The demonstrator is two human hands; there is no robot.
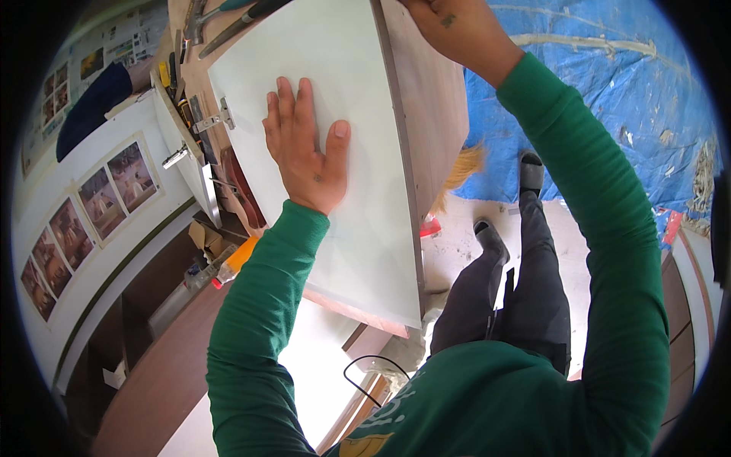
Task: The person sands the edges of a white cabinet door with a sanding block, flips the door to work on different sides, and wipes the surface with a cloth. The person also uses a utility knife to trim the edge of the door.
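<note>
Flatly, the left hand (311,152) touches a panel (365,228) near a bottle (239,259) (contents unclear).

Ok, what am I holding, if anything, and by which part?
Your left hand lies open on the smooth, flat white panel, gripping nothing. Your right hand is partly out of frame: its hold can't be told.

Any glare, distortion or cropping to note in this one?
Head view: a bright patch below the pale panel looks blown out; head view, left side: the row of photos curves toward the black rim; head view, top: the right hand is cropped, the left hand fully visible.
</note>
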